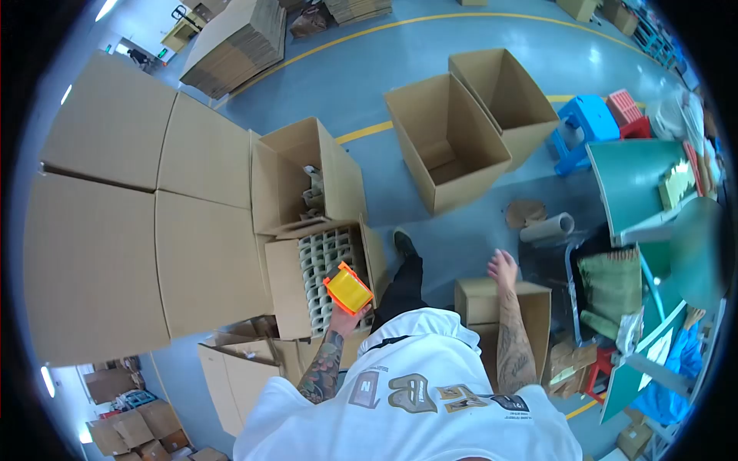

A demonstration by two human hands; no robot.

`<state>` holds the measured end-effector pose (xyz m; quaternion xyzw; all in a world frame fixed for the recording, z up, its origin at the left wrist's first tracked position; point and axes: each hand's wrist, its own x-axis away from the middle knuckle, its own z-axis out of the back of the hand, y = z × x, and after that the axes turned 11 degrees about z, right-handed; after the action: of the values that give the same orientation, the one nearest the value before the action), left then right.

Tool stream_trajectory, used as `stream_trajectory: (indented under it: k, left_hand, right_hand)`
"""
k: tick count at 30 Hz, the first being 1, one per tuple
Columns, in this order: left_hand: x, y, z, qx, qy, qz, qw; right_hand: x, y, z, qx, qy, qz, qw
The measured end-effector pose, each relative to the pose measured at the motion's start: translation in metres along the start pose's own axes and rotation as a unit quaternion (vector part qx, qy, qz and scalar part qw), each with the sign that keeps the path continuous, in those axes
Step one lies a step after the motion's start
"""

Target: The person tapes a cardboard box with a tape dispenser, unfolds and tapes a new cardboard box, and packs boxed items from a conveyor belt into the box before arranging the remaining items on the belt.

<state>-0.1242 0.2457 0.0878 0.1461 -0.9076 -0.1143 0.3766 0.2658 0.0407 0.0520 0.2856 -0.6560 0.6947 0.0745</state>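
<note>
Floor: grey-blue, marked with yellow lines.
Closed cartons: large brown units stacked at the far left.
Upper open carton: flaps raised, pale pieces inside.
Divider carton: open, directly below the upper open carton in view, with grey-white moulded dividers inside.
Yellow-and-orange item: held above the dividers, tilted; whether it touches them cannot be determined.
Left hand: fingers and palm clamped on the item's lower end.
Paired cartons: two, open-topped, side by side on the floor, ahead of the person.
Right hand: open, fingers loosely extended, over the near edge area of the near open carton.
Film roll: pale, lying near a flattened brown piece.
Blue stool: upright, beside the green worktable.
Co-worker: partly visible at the right, blue garment.
</note>
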Motion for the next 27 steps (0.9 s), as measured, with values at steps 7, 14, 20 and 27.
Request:
stream_trajectory:
  k: [7,14,20,27]
  left_hand:
    - [-0.062,0.093,-0.028,-0.264,0.138,-0.15,0.943]
    - [-0.084,0.165,-0.032,-0.396,0.255,-0.148,0.87]
    - [-0.155,0.261,-0.101,-0.403,0.273,-0.204,0.849]
    - [-0.268,0.336,-0.148,-0.493,0.238,-0.191,0.814]
  right_hand:
    - [-0.109,-0.053,-0.171,0.02,0.029,-0.153,0.988]
    - [-0.181,-0.043,-0.214,0.09,0.026,-0.218,0.971]
    - [-0.24,-0.028,-0.225,0.234,0.023,-0.092,0.968]
    - [-0.276,-0.145,-0.363,0.359,-0.176,-0.059,0.915]
